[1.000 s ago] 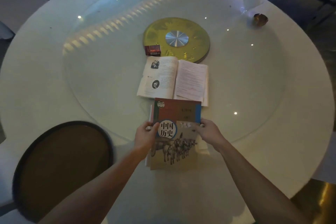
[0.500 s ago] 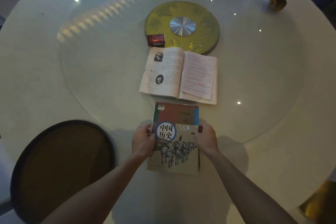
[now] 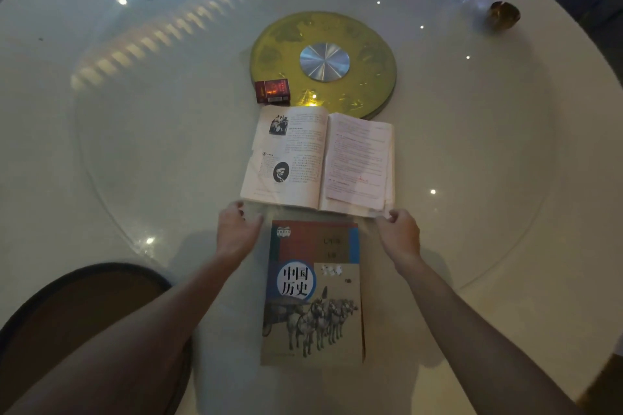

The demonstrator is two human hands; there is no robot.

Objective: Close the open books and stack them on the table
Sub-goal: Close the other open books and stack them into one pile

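Note:
A closed history book (image 3: pixel 313 296) with horses and a blue circle on its cover lies flat near the table's front edge, with no hand on it. Beyond it an open book (image 3: pixel 318 158) lies face up, with printed pages on the left and a loose sheet on the right. My left hand (image 3: pixel 236 232) touches the open book's near left corner. My right hand (image 3: pixel 399 234) pinches its near right corner. Both arms pass either side of the closed book.
A round white table (image 3: pixel 101 162) carries a glass turntable with a gold disc (image 3: pixel 323 64) at its centre. A red cigarette pack (image 3: pixel 272 90) sits beside the disc. A small brass bowl (image 3: pixel 504 15) is far right. A dark round chair seat (image 3: pixel 77 330) is at lower left.
Both hands let go of the closed history book, left lying on the table, and reached forward to the near corners of the open book.

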